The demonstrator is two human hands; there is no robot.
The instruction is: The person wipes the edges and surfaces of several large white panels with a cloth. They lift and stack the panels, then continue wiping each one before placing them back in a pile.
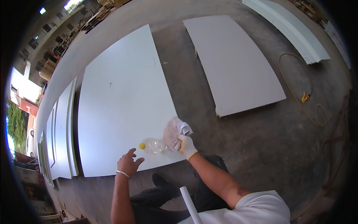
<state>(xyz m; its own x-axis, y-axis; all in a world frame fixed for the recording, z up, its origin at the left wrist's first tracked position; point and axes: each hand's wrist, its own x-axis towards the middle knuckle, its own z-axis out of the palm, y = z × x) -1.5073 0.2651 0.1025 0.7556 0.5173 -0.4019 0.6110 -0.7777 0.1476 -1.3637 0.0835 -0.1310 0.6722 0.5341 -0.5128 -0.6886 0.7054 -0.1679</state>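
Gloved right hand (186, 146) clamps crumpled rag (174, 131) and clear bottle (152, 145); bare left hand (128, 162), fingers spread, at bottle's eight o'clock on smooth white panel (123, 100).

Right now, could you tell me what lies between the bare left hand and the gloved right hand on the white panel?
In the head view, a clear plastic bottle with a yellow cap lies on the white panel between the left hand and the right hand.

Large white panel (123, 100): smooth, matt painted face, a few small dark specks; second panel (235, 59) alike. Floor (261, 142): bare grey concrete, rough and blotchy. Bottle (152, 145): clear thin plastic, glossy, yellow plastic cap; rag (173, 132): limp, worn pinkish cloth; right hand (186, 146) in knitted white cloth glove; left hand (128, 162) bare, shiny metal bangle (123, 174).
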